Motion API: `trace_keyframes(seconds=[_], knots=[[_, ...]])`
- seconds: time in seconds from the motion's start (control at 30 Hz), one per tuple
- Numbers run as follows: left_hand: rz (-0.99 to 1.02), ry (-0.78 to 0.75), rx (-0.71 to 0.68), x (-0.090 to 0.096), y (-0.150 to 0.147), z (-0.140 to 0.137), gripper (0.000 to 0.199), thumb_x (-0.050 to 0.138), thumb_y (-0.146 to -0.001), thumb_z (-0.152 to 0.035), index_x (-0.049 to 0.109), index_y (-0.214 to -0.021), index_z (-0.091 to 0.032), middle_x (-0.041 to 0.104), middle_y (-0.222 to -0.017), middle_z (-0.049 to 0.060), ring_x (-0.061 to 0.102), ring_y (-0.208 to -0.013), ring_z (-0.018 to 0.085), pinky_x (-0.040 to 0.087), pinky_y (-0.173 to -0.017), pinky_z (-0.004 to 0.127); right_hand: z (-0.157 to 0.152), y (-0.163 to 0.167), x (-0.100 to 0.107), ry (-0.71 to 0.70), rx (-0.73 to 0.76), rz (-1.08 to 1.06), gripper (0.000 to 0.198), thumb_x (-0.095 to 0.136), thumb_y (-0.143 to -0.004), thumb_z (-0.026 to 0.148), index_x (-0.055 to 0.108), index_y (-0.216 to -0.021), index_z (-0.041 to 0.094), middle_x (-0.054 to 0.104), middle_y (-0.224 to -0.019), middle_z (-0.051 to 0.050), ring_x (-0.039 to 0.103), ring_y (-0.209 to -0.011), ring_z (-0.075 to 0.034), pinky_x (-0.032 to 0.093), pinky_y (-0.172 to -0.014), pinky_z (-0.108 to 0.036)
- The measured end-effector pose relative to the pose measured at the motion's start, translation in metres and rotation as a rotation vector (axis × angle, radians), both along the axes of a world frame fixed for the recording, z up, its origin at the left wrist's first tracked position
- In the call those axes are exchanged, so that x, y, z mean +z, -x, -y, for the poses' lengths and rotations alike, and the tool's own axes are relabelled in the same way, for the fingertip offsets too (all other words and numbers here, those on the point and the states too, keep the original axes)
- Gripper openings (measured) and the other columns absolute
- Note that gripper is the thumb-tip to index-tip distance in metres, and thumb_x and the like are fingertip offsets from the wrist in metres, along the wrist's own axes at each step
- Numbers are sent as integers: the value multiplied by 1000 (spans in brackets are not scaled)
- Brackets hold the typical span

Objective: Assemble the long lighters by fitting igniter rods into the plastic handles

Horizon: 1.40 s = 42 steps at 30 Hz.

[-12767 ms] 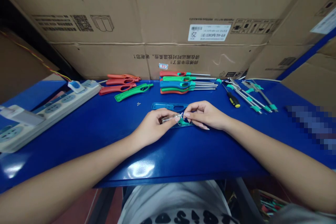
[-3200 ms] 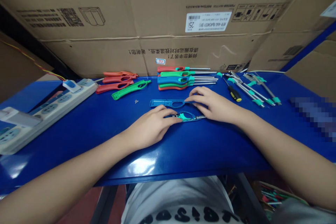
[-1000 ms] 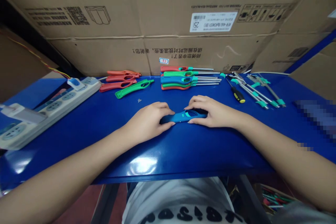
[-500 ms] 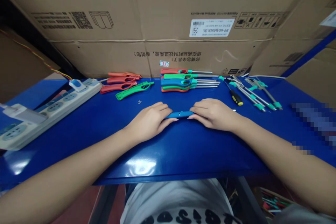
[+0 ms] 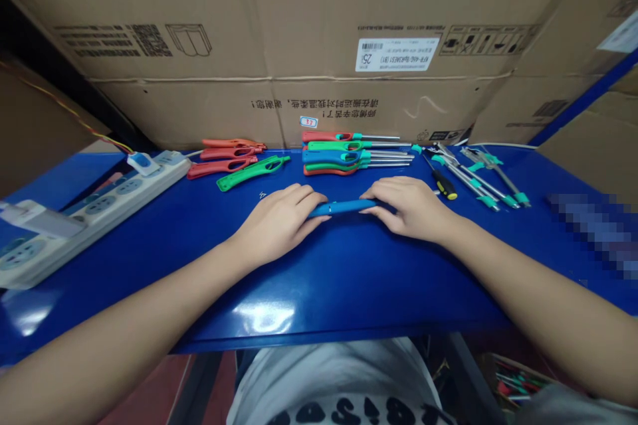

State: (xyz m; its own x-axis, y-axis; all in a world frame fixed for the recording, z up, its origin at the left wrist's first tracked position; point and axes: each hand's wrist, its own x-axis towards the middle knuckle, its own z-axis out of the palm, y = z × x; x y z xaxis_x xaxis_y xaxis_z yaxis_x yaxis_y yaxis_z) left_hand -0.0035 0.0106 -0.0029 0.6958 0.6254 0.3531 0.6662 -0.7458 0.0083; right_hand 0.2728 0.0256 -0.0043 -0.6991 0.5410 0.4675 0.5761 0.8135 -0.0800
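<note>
A blue lighter handle point(image 5: 345, 207) is held level above the blue table, seen edge-on. My left hand point(image 5: 284, 219) pinches its left end between thumb and fingers. On its right end, my right hand point(image 5: 406, 208) is closed in the same way. The fingers cover both ends of the handle. Just behind my left hand lies a tiny metal piece point(image 5: 262, 195), partly hidden by it. Beyond the hands are several stacked long-nosed lighters point(image 5: 333, 156) in red, green, blue and orange, with metal tubes pointing right.
Red and orange handle shells point(image 5: 224, 166) and a green shell point(image 5: 252, 174) lie back left. A white power strip point(image 5: 119, 202) runs along the left. Back right are a black-and-yellow screwdriver point(image 5: 443, 184) and metal tubes point(image 5: 473, 179) with teal ends. A cardboard sheet point(image 5: 319, 66) stands behind.
Both hands have moved slightly up and away with the blue handle. My right hand has shifted toward its end, so more of the handle shows between the hands. The view has shifted a little.
</note>
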Motion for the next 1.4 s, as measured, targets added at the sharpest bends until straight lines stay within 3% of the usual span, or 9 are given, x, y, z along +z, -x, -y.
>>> trace_keyframes(seconds=[0.2,0.33,0.5,0.63,0.77,0.87,1.03,1.17,1.4], knots=[[13,-114,-23,1,0,9,33,57,-100,-29,58,-130,-19,69,-109,6,68,-92,22,53,-71,30,6,10,0,-66,50,92,25,50,-101,31,69,-99,14,76,-89,-8,68,-78,-21,46,-80,-37],[32,-209,-86,2,0,9,34,53,-101,-42,65,-127,-23,70,-105,5,69,-91,21,52,-68,29,6,8,6,-95,98,149,31,44,-103,25,71,-91,14,76,-81,-7,66,-71,-19,47,-88,-39],[108,-78,-49,-3,-1,7,41,48,-102,-47,68,-122,-17,70,-102,6,71,-84,19,56,-70,29,7,6,11,-149,163,83,31,55,-99,37,68,-113,12,75,-107,-12,68,-97,-23,49,-90,-38],[167,72,-60,-4,-3,8,40,45,-104,-47,69,-113,-16,71,-102,7,71,-89,19,57,-78,28,8,10,8,-180,183,32,20,55,-99,29,66,-108,15,73,-99,-12,65,-92,-22,50,-85,-36],[157,87,-66,-4,-6,12,41,43,-105,-47,70,-107,-16,71,-96,7,70,-85,19,56,-74,27,10,14,3,-121,146,-29,17,49,-100,23,64,-95,17,67,-82,-8,59,-77,-20,46,-71,-34],[139,78,-70,-6,-6,12,42,43,-104,-47,70,-109,-15,70,-96,7,71,-84,19,56,-72,28,12,15,3,-100,147,-27,17,49,-99,22,63,-90,16,65,-78,-7,57,-74,-20,44,-70,-34],[140,121,-75,-8,-3,6,41,46,-103,-47,69,-114,-15,70,-102,8,71,-90,20,57,-78,30,9,11,6,58,130,-13,14,56,-98,31,64,-96,18,69,-91,-7,62,-85,-21,48,-83,-35],[150,135,-58,-8,-3,4,39,47,-103,-45,68,-116,-15,70,-106,8,71,-93,21,58,-80,32,3,6,4,217,48,11,16,61,-96,32,63,-106,19,70,-101,-8,65,-92,-21,50,-83,-34],[133,137,-47,-5,-4,8,37,46,-104,-44,67,-118,-17,71,-111,8,71,-95,22,57,-80,31,2,3,0,134,68,34,13,55,-98,24,65,-98,16,69,-87,-9,63,-82,-22,51,-78,-35]])
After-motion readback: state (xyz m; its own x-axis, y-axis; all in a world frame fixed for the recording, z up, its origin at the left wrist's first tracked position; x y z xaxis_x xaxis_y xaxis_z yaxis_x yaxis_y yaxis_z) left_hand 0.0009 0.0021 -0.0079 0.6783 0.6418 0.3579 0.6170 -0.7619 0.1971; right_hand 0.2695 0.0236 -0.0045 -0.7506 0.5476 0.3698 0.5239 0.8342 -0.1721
